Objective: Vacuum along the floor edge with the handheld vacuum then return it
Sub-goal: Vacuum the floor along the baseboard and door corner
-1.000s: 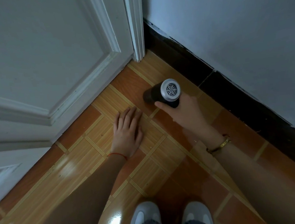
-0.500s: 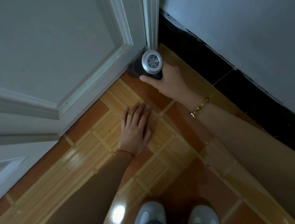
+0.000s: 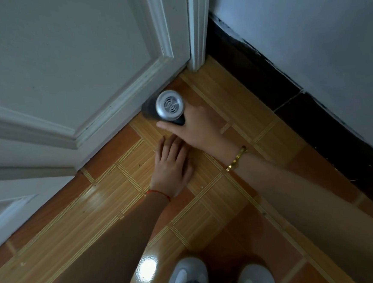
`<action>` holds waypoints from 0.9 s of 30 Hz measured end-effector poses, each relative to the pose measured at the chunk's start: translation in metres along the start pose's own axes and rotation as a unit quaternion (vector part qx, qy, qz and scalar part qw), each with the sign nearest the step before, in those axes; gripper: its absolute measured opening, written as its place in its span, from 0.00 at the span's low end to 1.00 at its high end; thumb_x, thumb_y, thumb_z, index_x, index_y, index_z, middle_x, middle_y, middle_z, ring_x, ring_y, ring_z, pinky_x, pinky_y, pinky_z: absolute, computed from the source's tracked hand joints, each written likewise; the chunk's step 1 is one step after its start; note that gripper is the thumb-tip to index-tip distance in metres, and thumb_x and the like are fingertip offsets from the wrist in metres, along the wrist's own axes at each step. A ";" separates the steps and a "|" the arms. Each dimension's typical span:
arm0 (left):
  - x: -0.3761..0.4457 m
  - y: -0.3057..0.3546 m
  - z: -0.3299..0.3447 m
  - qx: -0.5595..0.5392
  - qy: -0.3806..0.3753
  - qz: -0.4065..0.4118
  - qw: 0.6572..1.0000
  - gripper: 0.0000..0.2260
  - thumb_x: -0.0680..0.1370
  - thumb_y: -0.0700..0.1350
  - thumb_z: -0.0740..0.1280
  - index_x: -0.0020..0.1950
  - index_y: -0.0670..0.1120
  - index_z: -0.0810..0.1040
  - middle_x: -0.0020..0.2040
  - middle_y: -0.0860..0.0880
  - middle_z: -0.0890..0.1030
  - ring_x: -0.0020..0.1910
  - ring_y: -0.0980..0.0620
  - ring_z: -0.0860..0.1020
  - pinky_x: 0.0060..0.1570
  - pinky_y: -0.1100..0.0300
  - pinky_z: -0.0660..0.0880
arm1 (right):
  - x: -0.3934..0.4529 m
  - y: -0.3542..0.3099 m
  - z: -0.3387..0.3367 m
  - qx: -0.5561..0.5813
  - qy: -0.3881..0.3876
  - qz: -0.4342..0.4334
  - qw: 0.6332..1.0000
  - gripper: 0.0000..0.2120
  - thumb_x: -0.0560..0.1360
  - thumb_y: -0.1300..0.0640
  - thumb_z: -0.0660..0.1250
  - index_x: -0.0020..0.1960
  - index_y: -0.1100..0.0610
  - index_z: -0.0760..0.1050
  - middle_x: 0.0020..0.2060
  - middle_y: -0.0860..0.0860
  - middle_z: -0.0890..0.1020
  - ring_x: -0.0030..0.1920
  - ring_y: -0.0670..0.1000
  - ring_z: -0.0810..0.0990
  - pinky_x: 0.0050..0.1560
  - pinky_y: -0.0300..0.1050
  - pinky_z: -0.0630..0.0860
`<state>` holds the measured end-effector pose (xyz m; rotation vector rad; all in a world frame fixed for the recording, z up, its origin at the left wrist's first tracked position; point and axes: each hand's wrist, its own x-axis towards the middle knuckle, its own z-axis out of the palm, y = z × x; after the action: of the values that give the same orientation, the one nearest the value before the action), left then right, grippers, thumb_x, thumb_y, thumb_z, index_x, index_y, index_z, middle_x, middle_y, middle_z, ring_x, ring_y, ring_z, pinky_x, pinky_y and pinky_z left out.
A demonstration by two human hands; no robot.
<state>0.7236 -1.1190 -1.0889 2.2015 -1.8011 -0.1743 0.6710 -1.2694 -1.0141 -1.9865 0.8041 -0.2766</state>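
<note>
The handheld vacuum [image 3: 164, 108] has left the corner by the door frame [image 3: 196, 29], where its nose sat half a second ago, and now points at the bottom edge of the white door [image 3: 67, 61], a little way left along that edge; a second ago it was out on the open floor [image 3: 234, 115] near the black skirting [image 3: 313, 118]. So the sweep seems to have reached the corner and turned along the door's foot, with the return not yet begun. The right hand [image 3: 194, 129] is wrapped round the vacuum's dark body, thumb along the near side, silver vented end facing up. The left hand [image 3: 172, 167] lies flat on the floor tiles, fingers spread, holding nothing, its fingertips just beside the right hand. The door moulding and frame crowd the nozzle; two grey shoes [image 3: 218, 277] stand at the near edge.
</note>
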 end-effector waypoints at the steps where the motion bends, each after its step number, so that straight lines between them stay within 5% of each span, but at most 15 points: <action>1: 0.000 0.000 0.000 0.000 -0.001 -0.001 1.000 0.21 0.79 0.50 0.61 0.69 0.42 0.72 0.68 0.40 0.74 0.72 0.40 0.66 0.75 0.39 0.56 | -0.002 -0.003 0.006 0.004 -0.006 -0.012 1.000 0.29 0.70 0.41 0.73 0.65 0.54 0.73 0.52 0.45 0.82 0.52 0.41 0.79 0.50 0.27 0.72; 5: 0.000 -0.001 0.000 0.000 -0.008 0.002 1.000 0.22 0.80 0.50 0.60 0.72 0.43 0.70 0.70 0.41 0.73 0.74 0.40 0.65 0.75 0.38 0.56 | 0.000 -0.004 0.001 0.013 0.030 0.004 0.999 0.26 0.70 0.41 0.73 0.61 0.55 0.75 0.46 0.41 0.80 0.46 0.38 0.77 0.43 0.21 0.69; 8: 0.001 -0.001 -0.001 -0.009 -0.007 0.007 1.000 0.24 0.80 0.50 0.60 0.76 0.46 0.65 0.74 0.44 0.68 0.77 0.44 0.60 0.75 0.38 0.55 | 0.005 0.005 -0.020 -0.020 0.092 0.029 0.995 0.25 0.70 0.39 0.72 0.59 0.54 0.76 0.45 0.42 0.80 0.45 0.41 0.79 0.40 0.27 0.72; 12: 0.001 -0.001 -0.001 -0.007 -0.007 0.005 1.000 0.25 0.80 0.50 0.60 0.77 0.47 0.63 0.76 0.46 0.67 0.78 0.45 0.60 0.74 0.38 0.57 | 0.008 0.013 -0.037 -0.021 0.164 0.042 0.985 0.29 0.70 0.39 0.71 0.63 0.56 0.74 0.53 0.49 0.83 0.53 0.47 0.81 0.50 0.42 0.78; 24: 0.000 0.001 -0.002 -0.003 0.006 -0.002 1.000 0.20 0.79 0.49 0.62 0.68 0.42 0.74 0.66 0.40 0.76 0.71 0.38 0.68 0.75 0.39 0.56 | -0.006 -0.017 0.007 -0.008 0.027 -0.027 0.999 0.28 0.71 0.42 0.72 0.65 0.53 0.71 0.52 0.46 0.83 0.51 0.44 0.81 0.47 0.34 0.76; 27: -0.001 0.000 -0.001 -0.017 -0.044 -0.030 0.998 0.20 0.80 0.52 0.61 0.68 0.44 0.75 0.67 0.41 0.77 0.72 0.39 0.67 0.76 0.40 0.54 | -0.008 -0.025 0.020 -0.032 -0.032 -0.045 0.998 0.29 0.70 0.40 0.72 0.65 0.54 0.72 0.51 0.46 0.83 0.49 0.41 0.80 0.47 0.32 0.74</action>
<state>0.7240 -1.1179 -1.0881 2.2584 -1.7646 -0.3170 0.6853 -1.2417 -1.0027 -2.0849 0.6926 -0.2416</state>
